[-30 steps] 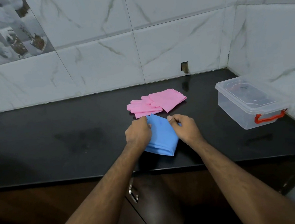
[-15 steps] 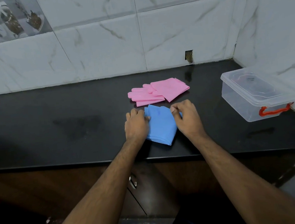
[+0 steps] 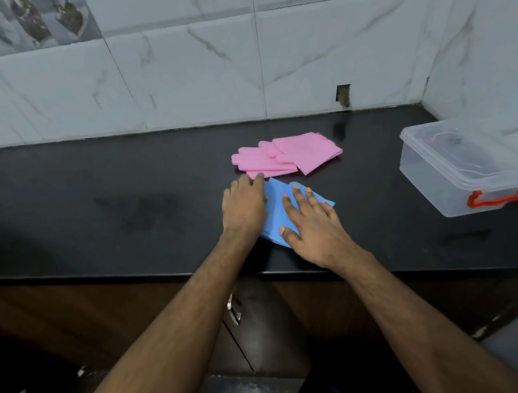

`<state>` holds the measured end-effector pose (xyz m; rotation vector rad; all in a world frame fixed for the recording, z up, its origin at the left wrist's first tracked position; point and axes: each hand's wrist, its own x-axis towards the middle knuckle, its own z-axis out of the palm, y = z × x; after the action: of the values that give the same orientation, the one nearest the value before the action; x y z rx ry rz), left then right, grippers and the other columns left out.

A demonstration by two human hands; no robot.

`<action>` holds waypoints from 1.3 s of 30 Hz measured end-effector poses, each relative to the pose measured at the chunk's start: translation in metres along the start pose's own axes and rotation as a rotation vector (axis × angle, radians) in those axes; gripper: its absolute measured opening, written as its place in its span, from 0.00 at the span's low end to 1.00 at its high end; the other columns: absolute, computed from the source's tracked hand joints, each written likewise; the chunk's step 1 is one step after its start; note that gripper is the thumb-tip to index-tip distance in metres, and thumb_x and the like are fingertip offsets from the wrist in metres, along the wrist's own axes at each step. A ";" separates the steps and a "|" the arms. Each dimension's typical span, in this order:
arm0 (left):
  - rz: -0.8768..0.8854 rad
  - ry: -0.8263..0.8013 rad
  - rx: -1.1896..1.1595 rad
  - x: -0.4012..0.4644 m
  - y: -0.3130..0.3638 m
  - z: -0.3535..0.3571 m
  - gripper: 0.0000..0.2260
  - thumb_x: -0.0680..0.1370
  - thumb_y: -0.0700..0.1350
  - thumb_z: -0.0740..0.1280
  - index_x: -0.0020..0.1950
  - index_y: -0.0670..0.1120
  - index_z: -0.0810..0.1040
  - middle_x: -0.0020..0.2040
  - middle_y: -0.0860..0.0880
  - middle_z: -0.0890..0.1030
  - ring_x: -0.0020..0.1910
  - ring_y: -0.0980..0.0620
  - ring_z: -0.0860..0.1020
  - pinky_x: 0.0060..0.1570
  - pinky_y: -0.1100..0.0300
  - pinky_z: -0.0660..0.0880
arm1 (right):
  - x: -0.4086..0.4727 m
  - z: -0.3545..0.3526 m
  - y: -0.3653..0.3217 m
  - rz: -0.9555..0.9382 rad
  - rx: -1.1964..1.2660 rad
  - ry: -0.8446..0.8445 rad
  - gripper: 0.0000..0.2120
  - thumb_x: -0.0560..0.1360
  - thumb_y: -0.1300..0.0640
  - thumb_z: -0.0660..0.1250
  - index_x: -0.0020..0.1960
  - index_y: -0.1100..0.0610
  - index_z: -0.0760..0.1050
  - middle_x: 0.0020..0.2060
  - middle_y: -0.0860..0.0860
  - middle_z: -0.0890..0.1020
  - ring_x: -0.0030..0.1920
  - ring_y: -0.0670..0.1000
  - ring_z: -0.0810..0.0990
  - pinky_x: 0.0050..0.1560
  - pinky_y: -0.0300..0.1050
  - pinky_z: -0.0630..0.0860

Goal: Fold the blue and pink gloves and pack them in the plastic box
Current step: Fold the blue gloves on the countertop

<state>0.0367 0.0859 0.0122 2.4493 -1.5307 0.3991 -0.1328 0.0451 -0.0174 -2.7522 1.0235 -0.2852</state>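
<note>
While both hands press flat, left hand [image 3: 245,205] and right hand [image 3: 311,223] fingers spread, blue gloves [image 3: 276,210] lie mostly hidden.

Folded blue glove [image 3: 276,209], pink gloves [image 3: 282,159], lidded box [image 3: 456,176]

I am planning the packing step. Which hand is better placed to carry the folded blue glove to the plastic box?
Probably the right hand: it lies flat on the blue glove, on the side nearer the plastic box.

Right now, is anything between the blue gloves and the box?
Nothing on the counter between the blue gloves and the box, but the box's lid is on and blocks entry.
</note>
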 end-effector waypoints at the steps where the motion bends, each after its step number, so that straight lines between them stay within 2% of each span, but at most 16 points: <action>1: 0.013 0.082 0.022 -0.002 0.001 -0.005 0.18 0.84 0.47 0.61 0.74 0.47 0.71 0.63 0.46 0.77 0.60 0.45 0.75 0.56 0.52 0.71 | 0.001 0.001 0.000 0.008 -0.005 -0.014 0.33 0.83 0.40 0.50 0.83 0.48 0.42 0.82 0.49 0.38 0.82 0.53 0.38 0.79 0.56 0.41; 3: 0.129 0.215 -0.076 -0.007 0.006 -0.013 0.15 0.83 0.43 0.64 0.69 0.45 0.77 0.59 0.46 0.80 0.57 0.44 0.79 0.54 0.51 0.72 | 0.003 0.002 -0.001 0.018 -0.007 -0.027 0.33 0.83 0.40 0.50 0.83 0.47 0.43 0.82 0.50 0.40 0.82 0.53 0.40 0.79 0.56 0.41; 5: 0.311 0.229 -0.325 -0.014 0.014 -0.014 0.16 0.82 0.43 0.64 0.69 0.43 0.79 0.63 0.46 0.82 0.60 0.44 0.80 0.58 0.52 0.74 | 0.005 0.001 -0.001 0.012 0.006 -0.035 0.33 0.82 0.40 0.50 0.83 0.46 0.43 0.83 0.50 0.42 0.82 0.54 0.40 0.79 0.56 0.41; 8: 0.307 -0.068 -0.714 -0.032 0.023 -0.009 0.26 0.86 0.55 0.52 0.81 0.44 0.63 0.78 0.49 0.70 0.74 0.59 0.67 0.71 0.67 0.62 | 0.007 -0.002 -0.001 0.028 0.092 -0.068 0.35 0.81 0.41 0.53 0.83 0.47 0.42 0.83 0.49 0.42 0.82 0.52 0.39 0.79 0.55 0.38; 10: 0.226 -0.202 -0.793 -0.038 0.021 -0.002 0.28 0.87 0.57 0.48 0.84 0.45 0.54 0.82 0.49 0.61 0.78 0.62 0.58 0.76 0.67 0.54 | 0.004 -0.002 -0.001 0.059 0.135 -0.057 0.37 0.81 0.42 0.53 0.83 0.51 0.40 0.82 0.49 0.40 0.81 0.49 0.36 0.79 0.52 0.37; 13: 0.217 -0.259 -0.716 -0.037 0.021 0.005 0.26 0.88 0.53 0.47 0.84 0.43 0.56 0.83 0.48 0.58 0.82 0.54 0.55 0.81 0.53 0.53 | -0.004 0.002 -0.001 0.092 0.170 0.055 0.34 0.83 0.44 0.49 0.83 0.55 0.41 0.82 0.51 0.41 0.81 0.47 0.37 0.79 0.48 0.38; 16: 0.196 -0.282 -0.628 -0.032 0.027 0.007 0.23 0.88 0.51 0.48 0.82 0.44 0.62 0.83 0.48 0.61 0.82 0.53 0.57 0.81 0.53 0.53 | -0.005 -0.001 0.001 0.159 0.264 0.112 0.30 0.85 0.48 0.48 0.83 0.56 0.45 0.83 0.51 0.45 0.82 0.48 0.41 0.79 0.48 0.42; 19: 0.238 -0.301 -0.442 -0.030 0.027 0.008 0.23 0.88 0.51 0.49 0.83 0.45 0.60 0.83 0.48 0.58 0.83 0.53 0.55 0.81 0.54 0.51 | -0.011 -0.004 0.002 0.291 0.367 0.211 0.31 0.85 0.46 0.52 0.82 0.59 0.50 0.83 0.53 0.50 0.82 0.51 0.47 0.80 0.51 0.51; 22: 0.283 -0.292 -0.271 -0.029 0.027 0.007 0.25 0.88 0.53 0.49 0.84 0.46 0.57 0.84 0.48 0.56 0.83 0.52 0.54 0.81 0.53 0.50 | -0.026 -0.004 0.004 0.414 0.477 0.453 0.25 0.84 0.49 0.60 0.77 0.61 0.64 0.77 0.57 0.65 0.76 0.55 0.65 0.74 0.51 0.67; 24: 0.295 -0.249 -0.230 -0.030 0.029 0.007 0.25 0.87 0.54 0.49 0.83 0.46 0.59 0.84 0.49 0.57 0.82 0.51 0.55 0.81 0.53 0.49 | -0.033 -0.005 0.008 0.426 0.542 0.555 0.20 0.82 0.52 0.64 0.70 0.61 0.71 0.66 0.55 0.75 0.61 0.52 0.78 0.62 0.48 0.76; 27: 0.284 -0.236 -0.248 -0.033 0.030 0.010 0.25 0.87 0.55 0.49 0.83 0.48 0.60 0.83 0.50 0.58 0.82 0.52 0.55 0.80 0.53 0.48 | -0.037 -0.008 0.010 0.495 0.666 0.473 0.18 0.80 0.53 0.67 0.68 0.59 0.73 0.48 0.48 0.83 0.46 0.47 0.83 0.51 0.42 0.79; 29: 0.279 -0.251 -0.265 -0.033 0.029 0.011 0.25 0.87 0.56 0.49 0.83 0.49 0.60 0.84 0.51 0.58 0.83 0.53 0.54 0.80 0.54 0.47 | -0.035 -0.011 0.007 0.583 0.873 0.387 0.20 0.80 0.53 0.68 0.70 0.58 0.72 0.42 0.45 0.84 0.39 0.44 0.85 0.44 0.40 0.82; 31: 0.278 -0.274 -0.294 -0.031 0.028 0.009 0.25 0.87 0.56 0.49 0.83 0.50 0.60 0.84 0.52 0.58 0.83 0.53 0.54 0.81 0.53 0.47 | -0.029 -0.015 0.005 0.657 1.094 0.330 0.18 0.81 0.54 0.68 0.67 0.61 0.74 0.42 0.49 0.85 0.36 0.44 0.86 0.36 0.40 0.82; 32: 0.277 -0.289 -0.318 -0.029 0.027 0.008 0.25 0.87 0.56 0.49 0.83 0.50 0.60 0.83 0.52 0.58 0.83 0.54 0.54 0.81 0.53 0.48 | -0.025 -0.018 0.005 0.680 1.159 0.296 0.13 0.81 0.53 0.67 0.60 0.61 0.77 0.42 0.51 0.85 0.35 0.45 0.85 0.32 0.41 0.81; 35: 0.278 -0.335 -0.361 -0.023 0.018 0.002 0.24 0.87 0.56 0.49 0.83 0.50 0.60 0.83 0.52 0.59 0.83 0.54 0.54 0.82 0.51 0.47 | -0.013 -0.028 0.003 0.717 1.229 0.130 0.13 0.81 0.49 0.67 0.48 0.59 0.80 0.39 0.52 0.83 0.32 0.46 0.81 0.27 0.40 0.76; 39: 0.292 -0.338 -0.344 -0.020 -0.001 -0.005 0.24 0.87 0.55 0.50 0.83 0.51 0.61 0.83 0.52 0.60 0.83 0.52 0.54 0.81 0.51 0.46 | 0.004 -0.029 -0.014 0.643 1.331 -0.002 0.14 0.79 0.47 0.70 0.57 0.55 0.75 0.46 0.50 0.81 0.41 0.46 0.79 0.36 0.41 0.80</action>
<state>0.0287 0.1043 0.0100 2.1055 -1.9129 -0.2331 -0.1281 0.0499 0.0145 -1.1920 1.0603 -0.5688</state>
